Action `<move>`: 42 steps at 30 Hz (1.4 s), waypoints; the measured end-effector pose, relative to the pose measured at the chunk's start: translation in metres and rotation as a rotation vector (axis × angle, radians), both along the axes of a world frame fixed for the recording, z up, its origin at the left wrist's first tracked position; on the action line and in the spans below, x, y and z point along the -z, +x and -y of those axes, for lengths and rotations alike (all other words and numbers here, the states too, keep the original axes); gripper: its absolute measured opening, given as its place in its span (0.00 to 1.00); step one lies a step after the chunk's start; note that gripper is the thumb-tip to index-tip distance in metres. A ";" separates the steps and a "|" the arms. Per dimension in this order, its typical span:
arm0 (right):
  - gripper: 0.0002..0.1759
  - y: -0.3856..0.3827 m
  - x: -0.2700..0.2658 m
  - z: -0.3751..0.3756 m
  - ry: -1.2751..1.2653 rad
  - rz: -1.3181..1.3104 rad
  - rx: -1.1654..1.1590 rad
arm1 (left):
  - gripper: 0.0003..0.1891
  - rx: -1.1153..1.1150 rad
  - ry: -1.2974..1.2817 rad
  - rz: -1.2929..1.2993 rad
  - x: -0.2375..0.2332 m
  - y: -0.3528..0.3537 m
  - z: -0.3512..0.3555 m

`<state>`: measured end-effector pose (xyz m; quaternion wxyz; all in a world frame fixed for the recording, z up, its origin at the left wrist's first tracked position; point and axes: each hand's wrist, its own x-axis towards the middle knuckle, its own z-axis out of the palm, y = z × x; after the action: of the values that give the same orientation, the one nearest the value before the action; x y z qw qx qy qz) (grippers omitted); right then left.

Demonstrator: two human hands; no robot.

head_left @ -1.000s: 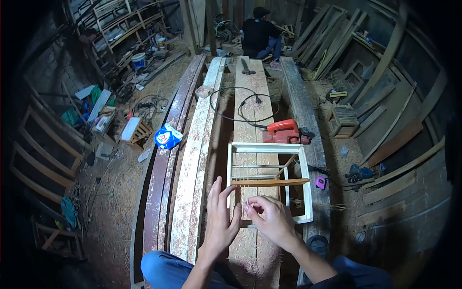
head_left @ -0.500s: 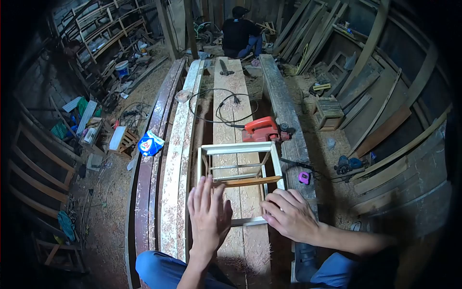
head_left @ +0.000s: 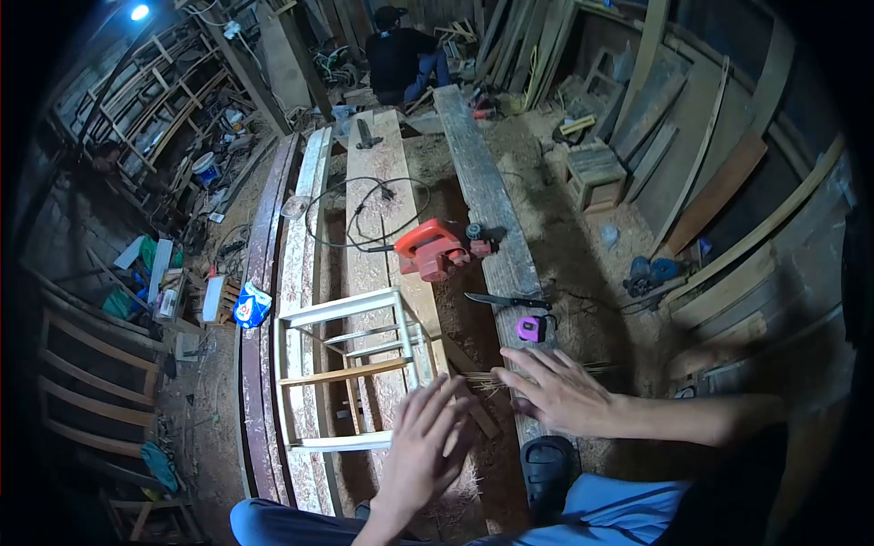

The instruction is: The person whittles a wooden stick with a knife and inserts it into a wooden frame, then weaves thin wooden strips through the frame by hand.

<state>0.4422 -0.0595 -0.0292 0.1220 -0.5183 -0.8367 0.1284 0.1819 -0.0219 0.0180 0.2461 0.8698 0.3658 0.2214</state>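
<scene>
A small stool-like wooden frame with pale rails and one browner crossbar lies across the planks in front of me. My left hand is just off its near right corner, fingers loosely curved and apart, with nothing seen in them. To the right, my right hand hovers over the grey plank, fingers stretched out and slightly blurred. Thin straw-like slivers show by its fingertips. Beyond it lie a pink tape measure and a dark-handled knife.
A red electric planer with a black cord sits on the boards. A blue-and-white packet rests on the left plank. Farther off, a person sits facing away. Shavings cover the floor; boards lean at right.
My right hand has let go of the wooden frame and moved right over the grey plank. The frame sits turned and farther left. My left hand is now at its right corner; the view has shifted.
</scene>
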 end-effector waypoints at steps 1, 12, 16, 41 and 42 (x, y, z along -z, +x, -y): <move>0.29 0.015 0.010 0.001 0.003 -0.038 0.000 | 0.20 0.032 -0.023 -0.020 0.002 0.018 0.005; 0.16 0.125 0.201 0.000 -0.115 -0.221 0.319 | 0.15 -0.100 -0.312 0.087 0.207 0.150 -0.021; 0.14 0.123 0.251 0.006 -0.171 -0.120 0.266 | 0.18 -0.091 -0.190 -0.060 0.281 0.165 -0.023; 0.29 0.124 0.317 0.004 -0.172 0.103 -0.032 | 0.23 -0.001 -0.229 -0.183 0.347 0.128 -0.016; 0.29 0.123 0.310 0.002 -0.170 0.104 -0.036 | 0.23 -0.006 -0.228 -0.181 0.344 0.128 -0.015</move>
<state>0.5654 -0.0617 -0.3396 0.0315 -0.5175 -0.8372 0.1741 0.3096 -0.0068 -0.3264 0.3085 0.8516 0.4118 0.0999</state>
